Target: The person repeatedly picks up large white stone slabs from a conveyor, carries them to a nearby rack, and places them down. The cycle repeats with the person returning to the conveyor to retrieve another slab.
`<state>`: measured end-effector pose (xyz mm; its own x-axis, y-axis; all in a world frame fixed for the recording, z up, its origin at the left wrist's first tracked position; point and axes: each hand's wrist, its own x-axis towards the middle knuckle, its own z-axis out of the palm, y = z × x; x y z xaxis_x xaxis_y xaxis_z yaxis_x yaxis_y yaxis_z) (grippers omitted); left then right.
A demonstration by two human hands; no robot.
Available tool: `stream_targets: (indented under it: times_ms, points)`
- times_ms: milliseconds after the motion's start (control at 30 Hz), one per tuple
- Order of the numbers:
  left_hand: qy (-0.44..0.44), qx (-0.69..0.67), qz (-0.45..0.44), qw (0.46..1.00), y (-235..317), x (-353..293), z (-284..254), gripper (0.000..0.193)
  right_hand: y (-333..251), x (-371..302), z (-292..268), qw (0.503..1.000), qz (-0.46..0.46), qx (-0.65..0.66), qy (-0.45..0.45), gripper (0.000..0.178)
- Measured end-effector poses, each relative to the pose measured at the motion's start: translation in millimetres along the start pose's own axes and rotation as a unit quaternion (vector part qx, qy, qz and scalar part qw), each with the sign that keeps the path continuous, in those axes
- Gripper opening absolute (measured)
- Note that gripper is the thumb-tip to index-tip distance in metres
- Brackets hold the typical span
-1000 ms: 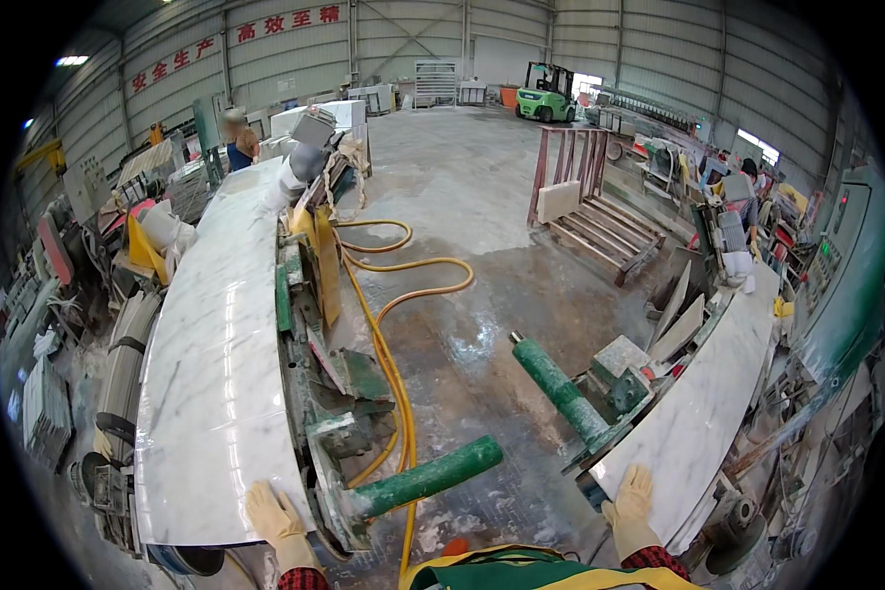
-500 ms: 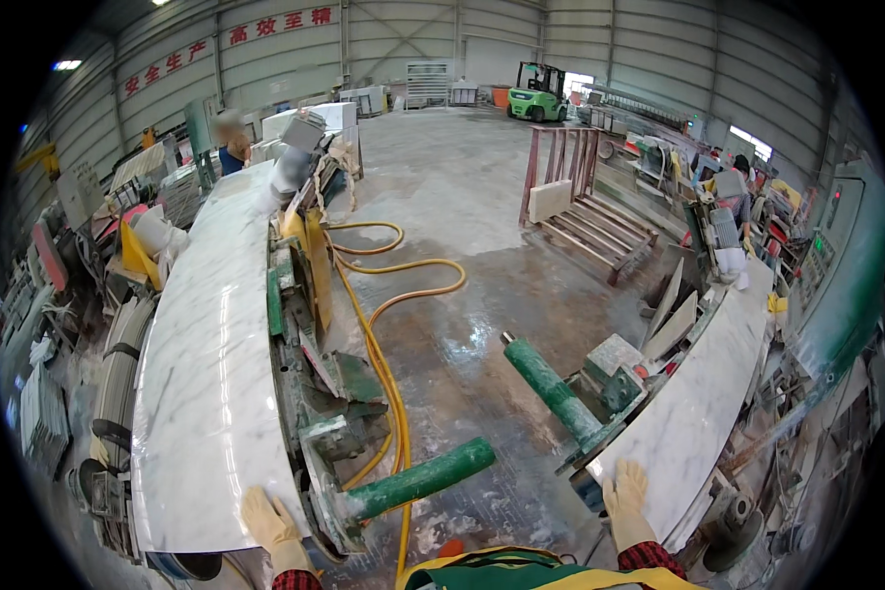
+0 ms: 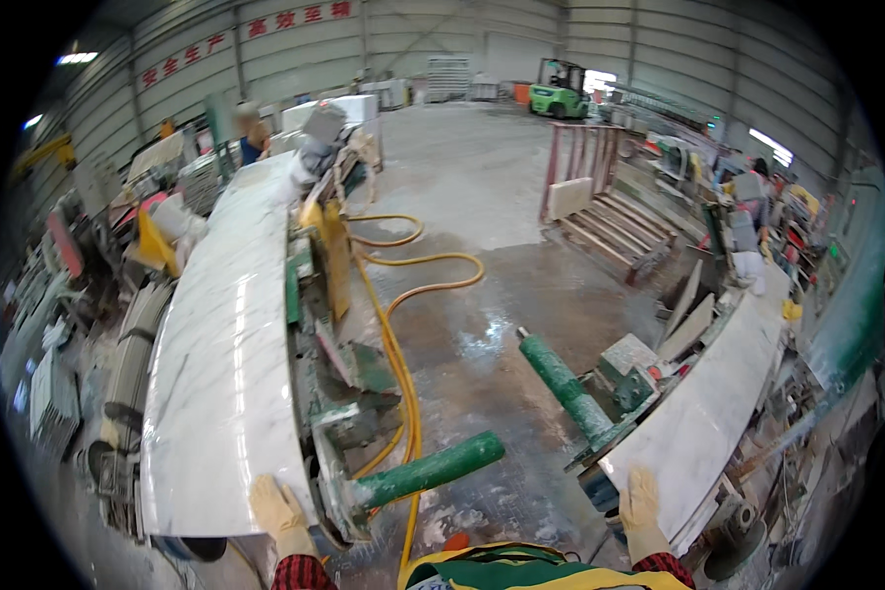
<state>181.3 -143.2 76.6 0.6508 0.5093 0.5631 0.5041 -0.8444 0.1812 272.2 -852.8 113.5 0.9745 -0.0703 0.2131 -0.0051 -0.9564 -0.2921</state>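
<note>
My left hand (image 3: 277, 506), in a cream-coloured glove, rests with outstretched fingers on the near right corner of a long white stone slab (image 3: 221, 393) with grey veins. The slab stretches away from me along a machine bed on the left. On the other side, my right hand (image 3: 641, 500), gloved alike, lies with straight fingers on the near left corner of a second white veined slab (image 3: 703, 418). Neither hand grips anything. Red-and-black checked cuffs show at both wrists.
Two green rollers (image 3: 433, 469) (image 3: 565, 390) jut into the aisle between the machines. A yellow hose (image 3: 400, 364) snakes along the floor. Beyond stand a metal rack (image 3: 615, 221) and a green forklift (image 3: 559, 93). A person (image 3: 254, 138) stands at the far left.
The whole scene has shifted slightly rightward in the picture. Both hands stay on the near corners of the slabs. The right hand's fingers lie closer together than before.
</note>
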Motion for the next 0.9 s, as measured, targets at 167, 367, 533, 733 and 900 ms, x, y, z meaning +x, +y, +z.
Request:
stream_targets:
  times_ms: [167, 367, 533, 733, 900]
  points:
    - [-0.054, 0.024, -0.021, 0.998, 25, 15, -23, 0.046, 44, -49, -12, 0.998, -0.045, -0.035, 0.015, 0.052]
    - [-0.116, -0.034, 0.015, 0.993, 51, 25, -26, 0.046, 117, -114, -27, 0.994, -0.013, -0.1, -0.028, 0.055]
    - [-0.132, 0.01, 0.008, 0.991, 50, 47, -3, 0.048, 132, -133, -32, 0.99, 0.044, -0.113, -0.067, 0.055]
    - [-0.104, 0.005, 0.012, 0.994, 52, 84, 43, 0.05, 116, -159, -48, 0.996, 0.084, -0.037, 0.02, 0.061]
    - [-0.105, 0.011, -0.025, 0.994, 45, 113, 55, 0.049, 101, -169, 0, 0.975, -0.002, -0.027, 0.22, 0.052]
